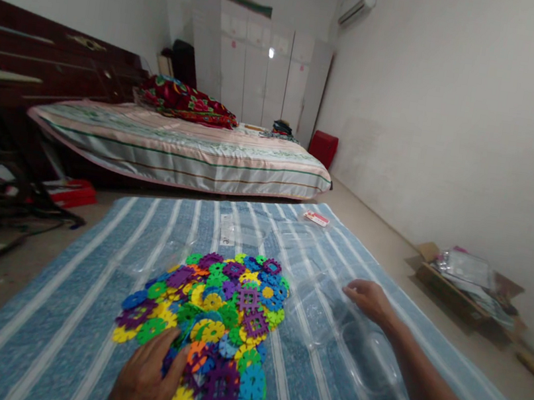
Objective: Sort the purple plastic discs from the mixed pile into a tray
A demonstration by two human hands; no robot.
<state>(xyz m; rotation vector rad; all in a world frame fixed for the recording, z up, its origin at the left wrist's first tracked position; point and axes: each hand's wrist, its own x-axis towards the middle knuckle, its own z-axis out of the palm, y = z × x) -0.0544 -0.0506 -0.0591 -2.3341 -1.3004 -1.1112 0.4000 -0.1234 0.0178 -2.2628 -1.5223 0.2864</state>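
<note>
A heap of colourful plastic interlocking discs (214, 299), with some square purple pieces among them, lies on a blue-and-white striped cloth. At the heap's near left edge rests my left hand (148, 373), its thumb apart from its fingers and the fingertips among the pieces. My right hand (369, 298) is to the right of the heap, fingers curled and pinched at the rim of a clear plastic container (318, 311). Nearer me, beneath my right forearm, another rounded clear plastic part (375, 363) shows. Transparency makes the container's full outline hard to make out.
Clear packaging with a white label (227, 229) lies behind the heap. A small red-and-white card (316, 218) is near the far edge of the striped cloth (71, 304). On the floor at right stands an open cardboard box (457, 299). A bed (193, 155) stands beyond.
</note>
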